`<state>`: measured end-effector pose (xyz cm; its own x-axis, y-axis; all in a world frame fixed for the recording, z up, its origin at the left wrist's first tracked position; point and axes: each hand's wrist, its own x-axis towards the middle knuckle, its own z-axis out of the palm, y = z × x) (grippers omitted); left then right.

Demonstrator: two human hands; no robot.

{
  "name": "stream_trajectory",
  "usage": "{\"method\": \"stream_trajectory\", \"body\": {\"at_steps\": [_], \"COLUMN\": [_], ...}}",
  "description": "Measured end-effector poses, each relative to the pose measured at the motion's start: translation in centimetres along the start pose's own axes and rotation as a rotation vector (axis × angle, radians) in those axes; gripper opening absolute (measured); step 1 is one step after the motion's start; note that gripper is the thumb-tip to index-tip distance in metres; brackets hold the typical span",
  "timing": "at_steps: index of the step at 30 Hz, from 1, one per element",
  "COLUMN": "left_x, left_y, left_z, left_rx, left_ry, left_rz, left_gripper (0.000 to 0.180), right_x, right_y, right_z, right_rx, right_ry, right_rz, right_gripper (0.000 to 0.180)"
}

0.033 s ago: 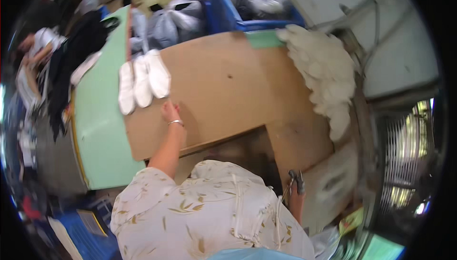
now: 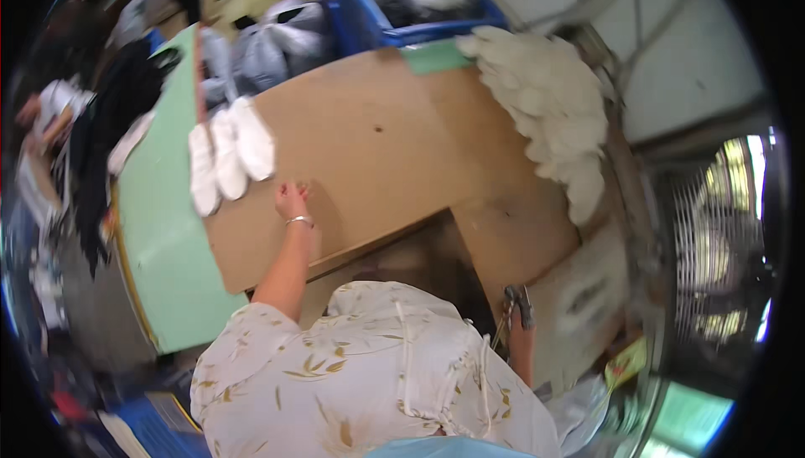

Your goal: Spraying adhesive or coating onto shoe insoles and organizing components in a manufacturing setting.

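Note:
Three white socks, or small stacks of them (image 2: 225,155), lie side by side at the left end of a brown board (image 2: 360,139). Just to the right of their near ends is my left hand (image 2: 292,201), a silver bangle on its wrist. Its fingers are curled in; whatever they may hold is hidden. My right hand (image 2: 521,336) is low on the right, by the board's near right part, closed around a dark grey metal tool (image 2: 520,305) that looks like scissors, though blur hides its exact kind. A heap of off-white knitted pieces (image 2: 549,110) covers the board's far right corner.
A pale green tabletop (image 2: 163,265) adjoins the board on the left, with dark cloth (image 2: 113,139) beyond. Behind stand grey plastic bags (image 2: 281,47) and a blue crate (image 2: 411,35) of bags. A fan (image 2: 713,248) is at right; another person (image 2: 63,106) sits far left.
The whole view has shifted, so the table things appear farther left. My left hand is slightly farther right of the white socks. My right hand still holds the dark tool.

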<state>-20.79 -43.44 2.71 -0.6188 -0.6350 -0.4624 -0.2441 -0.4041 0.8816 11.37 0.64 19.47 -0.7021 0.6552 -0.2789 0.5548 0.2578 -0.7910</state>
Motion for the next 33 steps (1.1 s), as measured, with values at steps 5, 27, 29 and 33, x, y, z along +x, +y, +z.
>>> {"method": "stream_trajectory", "body": {"at_steps": [5, 27, 29, 33], "left_x": [-13.1, -45.7, -49.0, -58.1], "left_y": [-5.5, -26.9, -24.9, -21.7], "left_z": [12.8, 47.8, 47.3, 45.1], "left_rx": [0.459, 0.415, 0.395, 0.215], "left_ry": [-0.755, -1.039, -1.081, -1.323], "left_rz": [0.070, -0.361, -0.391, -0.459], "left_gripper": [0.028, 0.011, 0.012, 0.017], "right_x": [0.0, -6.4, -5.0, -4.2], "right_y": [1.1, 20.4, 20.6, 21.5], "right_z": [-5.3, -25.1, -25.9, -26.3], "right_rx": [0.023, 0.605, 0.654, 0.721], "right_ry": [0.122, 0.230, 0.258, 0.248], "right_rz": [0.361, 0.502, 0.468, 0.444], "right_gripper": [0.032, 0.029, 0.027, 0.027]}}
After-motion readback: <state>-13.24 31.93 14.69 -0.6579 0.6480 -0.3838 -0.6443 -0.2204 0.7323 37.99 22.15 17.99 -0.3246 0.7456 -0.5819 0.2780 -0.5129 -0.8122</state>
